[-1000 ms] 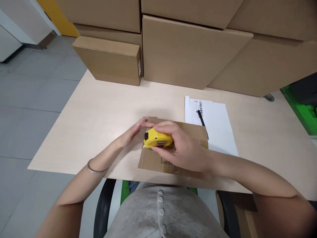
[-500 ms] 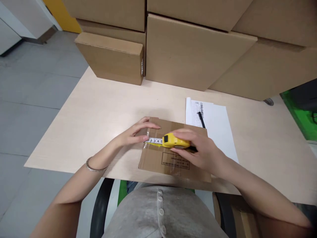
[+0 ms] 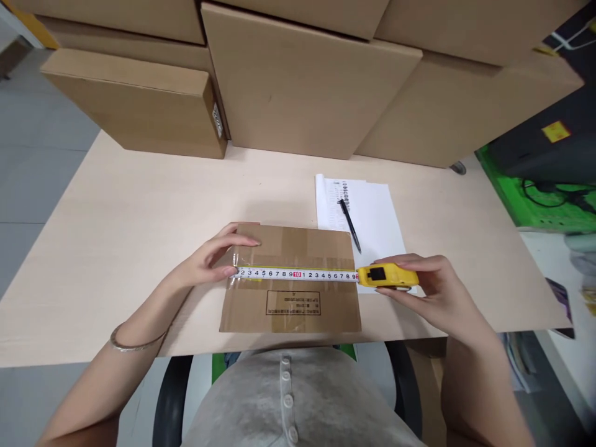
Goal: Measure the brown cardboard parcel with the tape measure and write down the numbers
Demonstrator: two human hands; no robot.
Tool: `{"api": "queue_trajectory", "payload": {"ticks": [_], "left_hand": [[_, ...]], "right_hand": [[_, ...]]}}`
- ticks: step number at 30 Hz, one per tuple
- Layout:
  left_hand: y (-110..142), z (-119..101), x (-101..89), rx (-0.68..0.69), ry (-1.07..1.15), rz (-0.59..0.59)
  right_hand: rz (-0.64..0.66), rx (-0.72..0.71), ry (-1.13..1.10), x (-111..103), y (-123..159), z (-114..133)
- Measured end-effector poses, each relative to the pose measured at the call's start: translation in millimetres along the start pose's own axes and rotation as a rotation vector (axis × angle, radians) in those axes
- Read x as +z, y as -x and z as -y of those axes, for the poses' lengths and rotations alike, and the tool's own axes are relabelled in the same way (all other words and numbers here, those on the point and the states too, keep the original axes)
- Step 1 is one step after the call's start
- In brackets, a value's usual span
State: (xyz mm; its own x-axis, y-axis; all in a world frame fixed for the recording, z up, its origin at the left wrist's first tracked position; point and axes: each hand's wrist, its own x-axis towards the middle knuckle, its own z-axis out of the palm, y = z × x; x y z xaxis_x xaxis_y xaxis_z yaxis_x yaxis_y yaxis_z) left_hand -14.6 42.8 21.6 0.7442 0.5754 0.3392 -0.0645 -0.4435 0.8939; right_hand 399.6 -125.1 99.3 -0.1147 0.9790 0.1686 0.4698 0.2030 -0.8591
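Observation:
A flat cardboard box [image 3: 288, 310] lies on the table near its front edge. A white measuring tape blade [image 3: 298, 274] stretches across the box from left to right. My left hand [image 3: 209, 261] pinches the tape's end at the box's left edge. My right hand [image 3: 433, 288] grips the yellow tape measure case [image 3: 386, 275] just past the box's right edge.
A sheet of paper [image 3: 372, 217] with a black pen [image 3: 349, 220] on it lies behind the box to the right. Large cardboard boxes [image 3: 302, 87] are stacked along the table's back. A green bin [image 3: 535, 192] stands at the right.
My right hand has pulled the yellow case rightward, drawing the tape out across the whole box. My left hand stays at the left edge. The view has shifted.

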Motion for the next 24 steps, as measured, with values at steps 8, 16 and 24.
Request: {"api": "queue_trajectory", "payload": {"ticks": [8, 16, 24], "left_hand": [[4.4, 5.6, -2.2, 0.007, -0.033, -0.008], [1.0, 2.9, -1.2, 0.007, 0.001, -0.001], [7.7, 9.2, -1.1, -0.034, 0.008, 0.003]], "right_hand": [[0.04, 0.12, 0.135, -0.9, -1.0, -3.0], [0.179, 0.112, 0.298, -9.6, -14.4, 29.3], [0.464, -0.074, 0.366, 64.3, -79.2, 62.3]]}}
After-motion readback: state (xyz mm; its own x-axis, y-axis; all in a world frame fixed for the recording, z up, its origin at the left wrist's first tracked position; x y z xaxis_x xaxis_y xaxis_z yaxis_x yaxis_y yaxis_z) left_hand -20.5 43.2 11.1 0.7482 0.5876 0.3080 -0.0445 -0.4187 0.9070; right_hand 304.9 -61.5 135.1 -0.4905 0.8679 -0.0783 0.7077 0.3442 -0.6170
